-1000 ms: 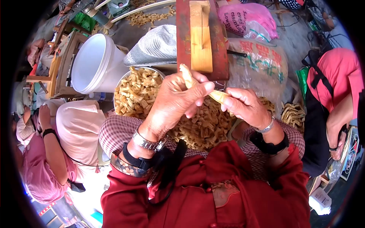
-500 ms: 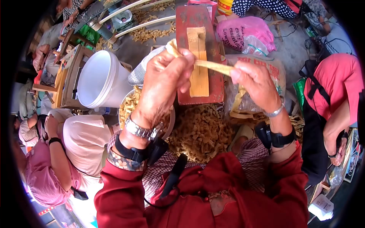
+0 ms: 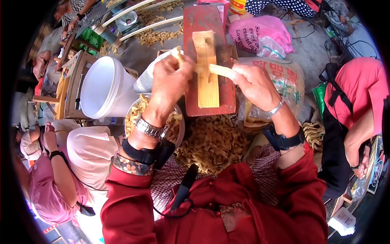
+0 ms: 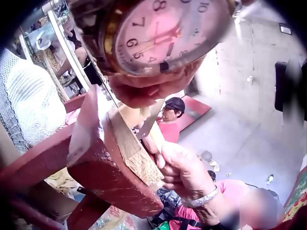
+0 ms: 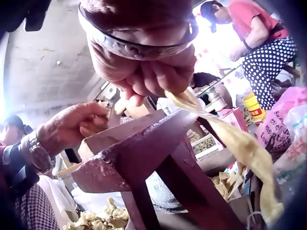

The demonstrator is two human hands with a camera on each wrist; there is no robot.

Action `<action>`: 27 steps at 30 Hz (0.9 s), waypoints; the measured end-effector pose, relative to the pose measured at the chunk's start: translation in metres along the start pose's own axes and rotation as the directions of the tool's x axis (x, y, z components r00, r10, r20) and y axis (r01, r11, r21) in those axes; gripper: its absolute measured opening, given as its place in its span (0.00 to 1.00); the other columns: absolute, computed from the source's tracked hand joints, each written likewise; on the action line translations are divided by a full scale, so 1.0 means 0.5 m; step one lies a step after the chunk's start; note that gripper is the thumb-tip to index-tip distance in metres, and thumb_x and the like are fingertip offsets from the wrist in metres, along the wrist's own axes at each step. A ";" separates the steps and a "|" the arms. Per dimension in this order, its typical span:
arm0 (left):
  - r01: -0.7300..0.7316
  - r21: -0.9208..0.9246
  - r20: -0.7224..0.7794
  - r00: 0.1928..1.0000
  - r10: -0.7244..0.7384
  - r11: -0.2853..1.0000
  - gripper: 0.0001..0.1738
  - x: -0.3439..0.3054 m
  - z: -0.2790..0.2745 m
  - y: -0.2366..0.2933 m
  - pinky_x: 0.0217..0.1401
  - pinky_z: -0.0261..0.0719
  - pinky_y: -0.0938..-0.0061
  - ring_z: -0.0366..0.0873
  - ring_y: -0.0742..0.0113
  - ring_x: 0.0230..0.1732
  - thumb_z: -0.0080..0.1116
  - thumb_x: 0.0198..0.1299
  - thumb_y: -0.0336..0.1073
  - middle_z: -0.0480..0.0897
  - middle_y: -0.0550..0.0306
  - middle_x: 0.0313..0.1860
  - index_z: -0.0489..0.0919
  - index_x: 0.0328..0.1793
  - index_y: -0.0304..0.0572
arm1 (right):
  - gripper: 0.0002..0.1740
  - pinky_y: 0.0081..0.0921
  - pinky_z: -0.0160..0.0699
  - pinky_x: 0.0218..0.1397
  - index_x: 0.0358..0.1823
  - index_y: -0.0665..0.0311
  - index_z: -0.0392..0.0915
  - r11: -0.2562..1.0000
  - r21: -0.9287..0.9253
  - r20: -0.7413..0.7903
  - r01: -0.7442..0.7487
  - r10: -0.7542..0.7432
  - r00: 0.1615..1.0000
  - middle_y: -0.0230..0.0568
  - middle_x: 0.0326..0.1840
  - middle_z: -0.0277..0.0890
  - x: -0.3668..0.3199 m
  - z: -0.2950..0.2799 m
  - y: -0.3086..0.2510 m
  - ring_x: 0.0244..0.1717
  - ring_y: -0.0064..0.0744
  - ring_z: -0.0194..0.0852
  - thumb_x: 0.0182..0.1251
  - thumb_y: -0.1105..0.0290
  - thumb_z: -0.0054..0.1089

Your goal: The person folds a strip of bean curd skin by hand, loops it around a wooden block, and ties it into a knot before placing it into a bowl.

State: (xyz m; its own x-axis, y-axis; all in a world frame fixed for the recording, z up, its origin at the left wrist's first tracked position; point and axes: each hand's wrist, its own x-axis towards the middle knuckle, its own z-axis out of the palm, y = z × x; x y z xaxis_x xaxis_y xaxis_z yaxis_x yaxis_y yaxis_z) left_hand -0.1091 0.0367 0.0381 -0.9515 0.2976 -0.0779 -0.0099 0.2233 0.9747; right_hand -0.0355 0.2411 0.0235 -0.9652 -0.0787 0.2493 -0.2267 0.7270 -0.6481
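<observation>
My left hand (image 3: 172, 75) pinches one end of a pale yellow, wrinkled strip, a short piece of which sticks up above the fingers. Further along, my right hand (image 3: 256, 87) pinches the same yellow strip (image 3: 221, 71), which spans the two hands over a wooden block (image 3: 208, 91). This block lies along a red bench (image 3: 201, 18), and a thin upright blade-like piece (image 4: 152, 116) stands on it in the left wrist view. In the right wrist view the strip's long tail (image 5: 244, 146) hangs down from the right hand beside the bench.
Below the bench lies a heap of short cut pieces (image 3: 213, 142). To the left are a bowl of similar pieces (image 3: 140, 110) and a white bucket (image 3: 97, 87). Plastic bags (image 3: 280, 77) lie at right. Seated people (image 3: 359, 93) are close on both sides.
Both hands have moved forward from over the heap to the wooden block. The strip, first held bunched, was stretched between the hands and now lies across the block.
</observation>
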 end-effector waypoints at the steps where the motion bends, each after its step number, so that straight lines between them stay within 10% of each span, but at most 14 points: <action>1: -0.053 -0.055 -0.027 0.998 0.052 0.997 0.09 -0.008 -0.014 0.005 0.17 0.63 0.88 0.64 0.83 0.18 0.53 0.63 0.35 0.73 0.68 0.21 0.78 0.35 0.39 | 0.15 0.43 0.65 0.28 0.27 0.66 0.71 0.999 0.028 0.002 -0.026 0.026 1.000 0.52 0.20 0.69 -0.007 -0.005 -0.008 0.25 0.55 0.71 0.67 0.62 0.48; 6: 0.172 0.236 0.424 0.867 -0.260 0.956 0.17 -0.104 -0.073 0.054 0.14 0.63 0.87 0.67 0.83 0.15 0.57 0.63 0.47 0.75 0.68 0.21 0.81 0.36 0.40 | 0.13 0.38 0.69 0.24 0.28 0.65 0.72 0.978 0.209 0.049 0.026 -0.037 0.998 0.51 0.19 0.70 -0.054 -0.008 -0.085 0.22 0.47 0.74 0.67 0.63 0.51; 10: 0.108 0.049 0.788 0.606 -0.104 0.993 0.17 -0.172 -0.085 -0.005 0.19 0.68 0.87 0.71 0.81 0.20 0.58 0.63 0.44 0.80 0.64 0.26 0.79 0.48 0.36 | 0.13 0.31 0.65 0.21 0.24 0.63 0.70 0.849 0.451 -0.018 0.273 -0.298 0.954 0.40 0.17 0.66 -0.108 0.038 -0.166 0.16 0.38 0.67 0.61 0.67 0.61; 14: 0.819 -0.060 0.686 0.449 -0.572 0.571 0.21 -0.231 0.009 -0.035 0.30 0.74 0.82 0.73 0.76 0.26 0.56 0.64 0.48 0.77 0.63 0.24 0.77 0.47 0.35 | 0.12 0.31 0.68 0.22 0.24 0.60 0.67 0.688 0.605 -0.063 0.400 -0.460 0.886 0.35 0.18 0.67 -0.192 0.141 -0.230 0.21 0.37 0.73 0.58 0.66 0.62; 16: 0.840 -0.030 0.718 0.395 -0.573 0.542 0.19 -0.222 0.034 -0.009 0.24 0.70 0.83 0.69 0.79 0.23 0.58 0.63 0.46 0.74 0.66 0.22 0.78 0.47 0.35 | 0.12 0.32 0.68 0.23 0.25 0.59 0.66 0.685 0.612 0.017 0.394 -0.510 0.860 0.34 0.19 0.68 -0.220 0.152 -0.249 0.23 0.36 0.73 0.58 0.66 0.61; 18: 0.802 -0.059 0.788 0.403 -0.466 0.594 0.16 -0.198 0.018 -0.027 0.19 0.65 0.86 0.65 0.82 0.19 0.59 0.63 0.43 0.71 0.68 0.21 0.78 0.46 0.36 | 0.12 0.33 0.69 0.24 0.25 0.59 0.65 0.693 0.615 -0.037 0.376 -0.451 0.892 0.32 0.21 0.68 -0.230 0.149 -0.256 0.24 0.35 0.73 0.59 0.65 0.59; 22: 0.460 -0.172 0.589 0.757 -0.284 0.871 0.10 -0.218 0.004 0.006 0.26 0.71 0.85 0.72 0.81 0.26 0.58 0.63 0.34 0.78 0.66 0.29 0.78 0.47 0.37 | 0.07 0.27 0.73 0.27 0.35 0.65 0.74 0.802 0.418 -0.501 0.427 -0.189 0.845 0.38 0.28 0.71 -0.192 0.122 -0.206 0.27 0.31 0.74 0.64 0.68 0.57; 27: -0.098 0.118 0.441 0.897 0.036 0.988 0.10 -0.227 -0.018 0.024 0.39 0.75 0.78 0.77 0.72 0.35 0.55 0.63 0.30 0.81 0.56 0.36 0.77 0.48 0.30 | 0.09 0.41 0.63 0.26 0.30 0.67 0.67 0.747 0.664 -0.268 -0.048 0.297 0.916 0.49 0.23 0.67 -0.162 0.115 -0.179 0.24 0.50 0.70 0.66 0.71 0.54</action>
State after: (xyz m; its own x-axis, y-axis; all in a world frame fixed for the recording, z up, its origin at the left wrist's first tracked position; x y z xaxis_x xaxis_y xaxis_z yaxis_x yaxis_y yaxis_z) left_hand -0.0042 -0.0027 0.0604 -0.7177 0.6847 -0.1271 0.1193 0.3007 0.9462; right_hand 0.0554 0.1433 0.0201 -0.9169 0.3271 0.2287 -0.2093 0.0939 -0.9733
